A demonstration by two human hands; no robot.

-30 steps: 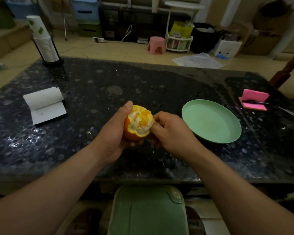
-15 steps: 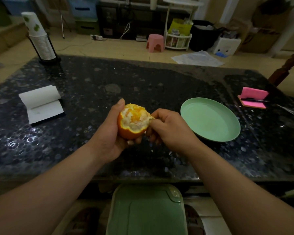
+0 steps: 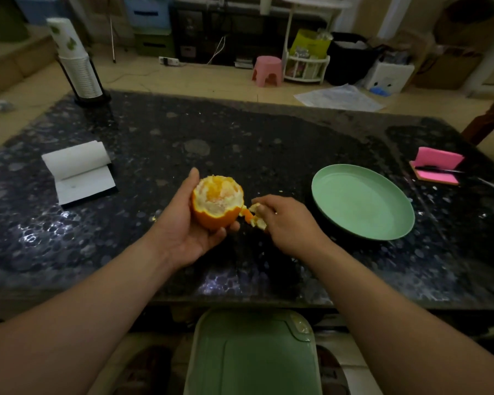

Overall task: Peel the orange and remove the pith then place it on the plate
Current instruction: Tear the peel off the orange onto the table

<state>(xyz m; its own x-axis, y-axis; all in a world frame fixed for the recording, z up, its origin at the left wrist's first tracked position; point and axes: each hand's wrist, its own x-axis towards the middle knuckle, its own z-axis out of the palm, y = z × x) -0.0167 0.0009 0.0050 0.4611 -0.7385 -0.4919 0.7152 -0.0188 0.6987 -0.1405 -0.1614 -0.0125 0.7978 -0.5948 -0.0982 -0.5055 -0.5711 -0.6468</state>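
A half-peeled orange [image 3: 217, 199] sits in my left hand [image 3: 188, 223], which grips it from the left and below. Its top shows pale pith and orange flesh; the lower half still has skin. Just to its right my right hand [image 3: 285, 220] pinches a torn strip of peel [image 3: 254, 216], a little apart from the fruit. The green plate [image 3: 362, 206] lies on the dark table to the right of both hands, with nothing on it.
The dark speckled table [image 3: 240, 143] carries an open white notepad [image 3: 79, 172] at the left, a stack of paper cups [image 3: 77, 64] at the far left corner and pink sticky notes with a pen [image 3: 437, 166] at the right. A green bin lid [image 3: 254, 354] is below the table's near edge.
My right hand has pulled a strip of peel off the orange and moved right and down, away from the fruit. More of the orange's top is bare.
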